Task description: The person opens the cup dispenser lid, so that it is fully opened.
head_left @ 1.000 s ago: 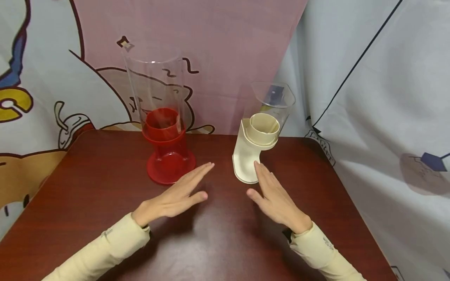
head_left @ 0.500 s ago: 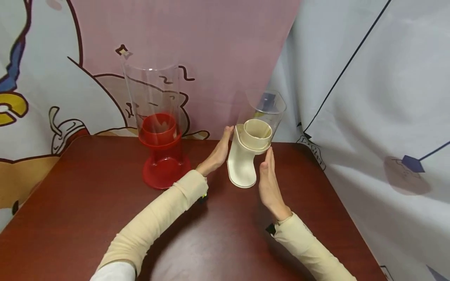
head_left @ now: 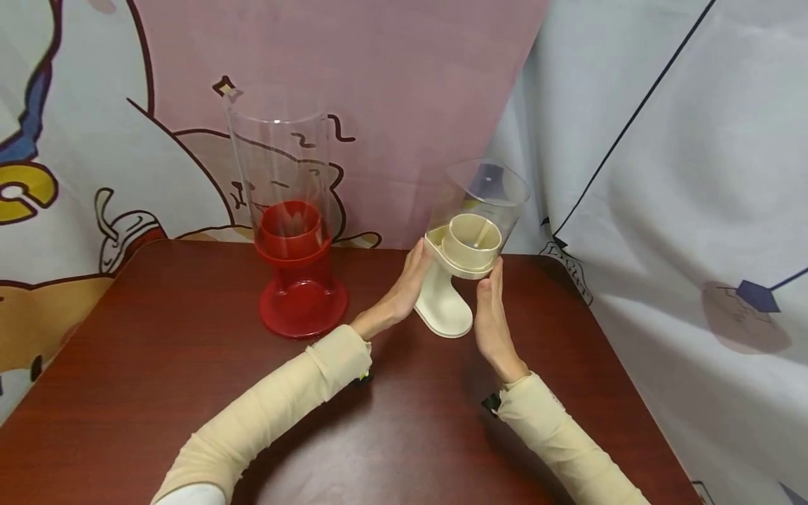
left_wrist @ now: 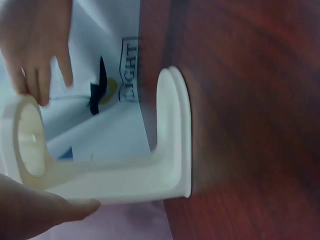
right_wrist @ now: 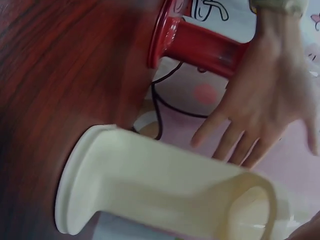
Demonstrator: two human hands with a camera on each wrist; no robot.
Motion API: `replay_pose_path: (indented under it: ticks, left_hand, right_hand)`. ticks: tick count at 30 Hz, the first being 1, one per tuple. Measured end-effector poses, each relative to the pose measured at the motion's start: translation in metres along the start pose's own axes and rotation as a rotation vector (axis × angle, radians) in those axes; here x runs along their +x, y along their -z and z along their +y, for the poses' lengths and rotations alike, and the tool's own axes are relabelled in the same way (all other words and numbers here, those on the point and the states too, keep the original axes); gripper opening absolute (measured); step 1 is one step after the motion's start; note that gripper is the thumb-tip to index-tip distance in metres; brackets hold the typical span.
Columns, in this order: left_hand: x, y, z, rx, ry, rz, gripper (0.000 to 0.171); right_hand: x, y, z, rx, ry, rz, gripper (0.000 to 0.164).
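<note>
A cream plastic stand [head_left: 445,308] with a round collar and curved foot bears a clear container [head_left: 514,188] at the right of the table. My left hand [head_left: 399,293] lies along its left side, fingers pointing up and straight. In the right wrist view, the straight fingers of the left hand [right_wrist: 265,95] meet the upright of the stand [right_wrist: 170,180]. On the other side my right hand [head_left: 492,319] reaches up under the collar with straight fingers; the left wrist view shows the right hand's fingertips [left_wrist: 37,92] at the collar. Whether the foot is off the table, I cannot tell.
A red stand [head_left: 303,301] with a tall clear cylinder [head_left: 278,158] stands to the left of the cream one. The dark red wooden table [head_left: 379,435] ends at the back against a printed cloth [head_left: 404,84], which also runs along the right side.
Both hands have moved forward from the table's middle to either side of the cream stand. Over the last half second the stand has tilted and shifted slightly right between them.
</note>
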State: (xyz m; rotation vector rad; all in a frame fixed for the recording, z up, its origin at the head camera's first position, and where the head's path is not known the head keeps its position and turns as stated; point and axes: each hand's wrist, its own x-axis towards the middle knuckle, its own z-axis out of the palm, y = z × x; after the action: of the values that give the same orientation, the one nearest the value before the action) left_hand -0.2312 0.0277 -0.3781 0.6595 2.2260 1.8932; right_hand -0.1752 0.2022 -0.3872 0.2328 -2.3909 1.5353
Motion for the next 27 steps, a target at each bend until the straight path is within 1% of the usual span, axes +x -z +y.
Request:
replay_pose_path:
  ticks: [3, 5, 6, 8, 11, 12, 13, 15, 19, 24, 27]
  left_hand:
    - [-0.009, -0.004, 0.007, 0.009, 0.056, -0.037, 0.1]
    - [-0.012, -0.004, 0.01, 0.001, 0.065, -0.048, 0.1]
    - [-0.013, -0.003, 0.011, -0.007, 0.067, -0.044, 0.095]
    - [-0.01, 0.001, 0.011, -0.02, 0.056, 0.008, 0.086]
    - [-0.003, 0.008, 0.008, -0.065, 0.023, 0.118, 0.074]
    - [-0.001, 0.009, 0.007, -0.082, 0.01, 0.145, 0.072]
    - [0.001, 0.009, 0.005, -0.095, -0.003, 0.157, 0.071]
    - [0.003, 0.007, 0.003, -0.117, -0.014, 0.145, 0.069]
    - [-0.005, -0.005, 0.005, -0.117, -0.015, 0.07, 0.075]
    - [-0.018, -0.023, 0.016, -0.054, 0.02, 0.02, 0.099]
    - [-0.025, -0.03, 0.021, 0.02, 0.035, 0.014, 0.108]
  right_hand:
    - [0.008, 0.005, 0.006, 0.045, 0.027, 0.015, 0.087]
    - [0.013, 0.008, 0.01, 0.067, 0.042, 0.022, 0.079]
    - [0.013, 0.009, 0.011, 0.078, 0.047, 0.027, 0.076]
    - [0.009, 0.009, 0.01, 0.081, 0.04, 0.056, 0.071]
    - [-0.004, 0.004, 0.004, 0.064, 0.039, 0.09, 0.07]
    - [-0.008, 0.001, 0.001, 0.058, 0.044, 0.097, 0.071]
    - [-0.011, -0.002, -0.001, 0.051, 0.051, 0.097, 0.071]
    - [-0.014, -0.007, -0.004, 0.043, 0.063, 0.074, 0.071]
    - [-0.01, -0.01, -0.005, 0.043, 0.047, 0.053, 0.073]
    - [-0.001, -0.001, 0.002, 0.052, 0.042, 0.061, 0.076]
    - [0.001, 0.005, 0.007, 0.073, 0.048, 0.051, 0.076]
